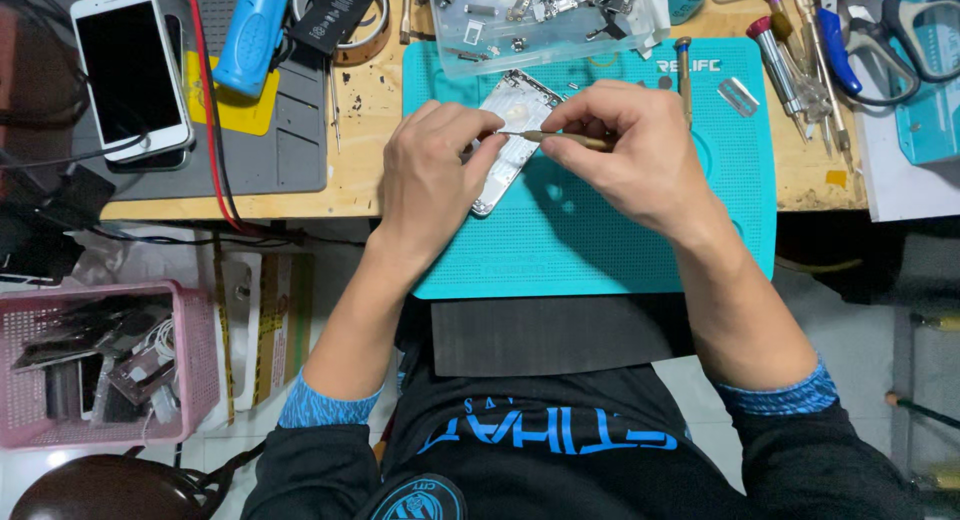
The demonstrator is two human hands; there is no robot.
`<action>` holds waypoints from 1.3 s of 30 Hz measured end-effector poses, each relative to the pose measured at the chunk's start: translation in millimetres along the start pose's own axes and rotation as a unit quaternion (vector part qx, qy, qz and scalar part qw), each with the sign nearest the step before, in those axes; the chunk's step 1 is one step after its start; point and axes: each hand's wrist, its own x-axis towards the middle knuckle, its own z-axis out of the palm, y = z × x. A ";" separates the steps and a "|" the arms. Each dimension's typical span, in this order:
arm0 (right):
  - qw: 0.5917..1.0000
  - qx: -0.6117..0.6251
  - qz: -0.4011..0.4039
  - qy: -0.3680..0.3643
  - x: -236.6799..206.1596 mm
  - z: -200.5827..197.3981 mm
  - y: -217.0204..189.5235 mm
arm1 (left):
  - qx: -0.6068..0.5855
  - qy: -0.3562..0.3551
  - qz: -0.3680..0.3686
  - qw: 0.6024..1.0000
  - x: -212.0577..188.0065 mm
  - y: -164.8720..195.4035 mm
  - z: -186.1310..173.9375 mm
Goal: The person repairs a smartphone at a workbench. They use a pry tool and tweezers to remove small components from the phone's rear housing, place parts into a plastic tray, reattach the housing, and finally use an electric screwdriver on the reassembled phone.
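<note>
A silver phone back housing [515, 115] lies tilted on the teal work mat [600, 240]. My left hand [430, 175] rests over its lower half and pins it down. In my right hand [625, 150] is a thin brass-coloured screwdriver [560, 138], held level with its tip on the housing just beside my left fingertips. Part of the housing is hidden under my left hand.
A clear tray [545, 20] of small metal parts sits behind the mat. At the right lie several screwdrivers [800, 70] and scissors [900, 40]. A white phone [130, 70] lies on a grey mat at left. A pink basket [100, 365] sits below the table.
</note>
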 end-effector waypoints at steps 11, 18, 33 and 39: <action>1.000 0.007 -0.004 0.022 -2.2 -8.9 3.7 | 0.041 0.024 0.040 0.998 12.6 4.1 -10.9; 0.996 0.045 -0.002 0.076 -1.9 -14.8 11.2 | 0.110 0.097 0.119 0.982 51.1 -16.0 -5.9; 0.995 -0.048 -0.031 0.080 1.0 -7.5 11.4 | 0.156 0.067 0.191 0.967 77.7 -35.2 -3.6; 0.997 -0.061 -0.028 0.044 1.3 -4.6 6.7 | 0.060 0.011 0.026 0.998 32.2 -7.6 -43.1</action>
